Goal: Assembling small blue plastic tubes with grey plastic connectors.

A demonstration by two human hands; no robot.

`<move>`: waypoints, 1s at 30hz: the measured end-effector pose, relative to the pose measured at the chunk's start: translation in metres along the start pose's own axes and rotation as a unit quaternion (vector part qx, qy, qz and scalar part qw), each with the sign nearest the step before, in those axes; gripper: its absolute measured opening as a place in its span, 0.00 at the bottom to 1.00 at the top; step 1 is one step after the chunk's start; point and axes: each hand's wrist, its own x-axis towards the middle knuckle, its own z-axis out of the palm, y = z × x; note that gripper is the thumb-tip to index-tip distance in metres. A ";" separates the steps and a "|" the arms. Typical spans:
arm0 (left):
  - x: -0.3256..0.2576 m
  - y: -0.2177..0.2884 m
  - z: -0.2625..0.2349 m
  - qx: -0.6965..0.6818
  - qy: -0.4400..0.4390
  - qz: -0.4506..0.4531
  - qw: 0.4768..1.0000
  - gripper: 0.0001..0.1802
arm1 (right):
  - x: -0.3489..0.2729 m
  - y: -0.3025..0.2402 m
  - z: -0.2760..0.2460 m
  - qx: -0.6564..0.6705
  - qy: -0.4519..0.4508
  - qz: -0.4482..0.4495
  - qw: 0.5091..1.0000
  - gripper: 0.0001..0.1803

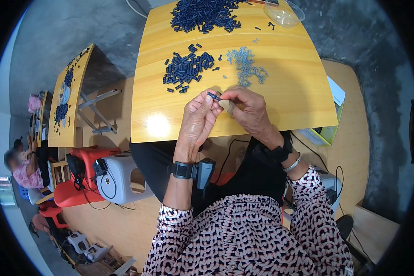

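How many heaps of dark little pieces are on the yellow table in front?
2. A big heap at the far edge, and a smaller heap nearer the hands. Loose strays lie around both; the far heap is partly cut off.

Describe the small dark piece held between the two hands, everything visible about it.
The small dark piece is a short, dark blue-black tube-like part, plastic by its look, lying roughly level just above the yellow wooden table. The left hand pinches one end with its fingertips and the right hand meets the other end. It matches the loose pieces in the near dark pile. Finer detail is too small to tell.
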 end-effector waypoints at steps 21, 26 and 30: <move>0.002 -0.002 -0.001 0.016 -0.018 0.013 1.000 0.09 | 0.001 0.005 0.001 0.007 0.000 -0.009 1.000 0.05; 0.002 -0.002 -0.003 0.015 -0.014 0.013 1.000 0.08 | 0.000 0.007 0.001 0.004 -0.001 -0.009 1.000 0.05; 0.001 -0.002 0.000 0.025 -0.002 0.009 1.000 0.08 | -0.001 0.008 0.001 -0.013 0.008 -0.026 1.000 0.06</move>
